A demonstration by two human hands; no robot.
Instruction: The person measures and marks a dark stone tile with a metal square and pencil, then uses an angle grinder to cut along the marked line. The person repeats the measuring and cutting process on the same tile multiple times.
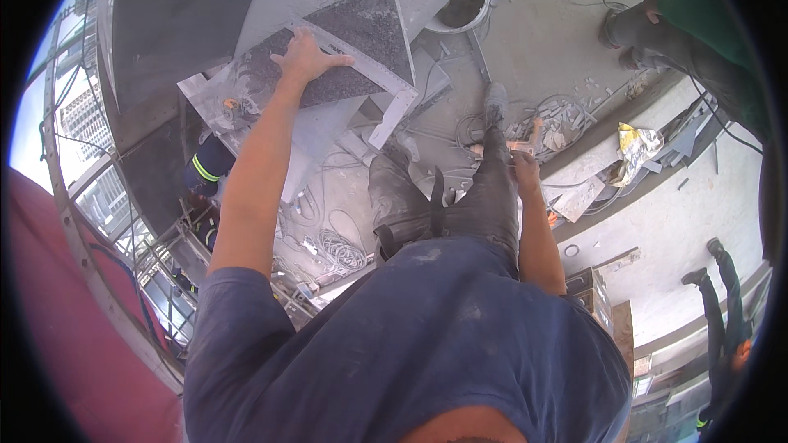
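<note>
A dark speckled stone slab (369, 25) lies in front of me on a pale surface. Across it rests a metal L-shaped square (361, 59), its short arm reaching past the slab's edge toward me. My left hand (305, 59) presses down on the square and the slab, thumb and fingers spread. My right hand (525, 171) hangs low beside my right thigh, with its fingers curled. What it holds, if anything, is hidden. Just beyond that hand is an orange tool (529, 141), partly hidden by my leg.
A round bucket (461, 6) of grey material stands beyond the slab. Stone offcuts (562, 119) and cables (341, 253) litter the floor. A yellow and white bag (636, 149) lies at right. Other people stand at right, one in a green top (706, 12). Scaffolding (78, 221) rises at left.
</note>
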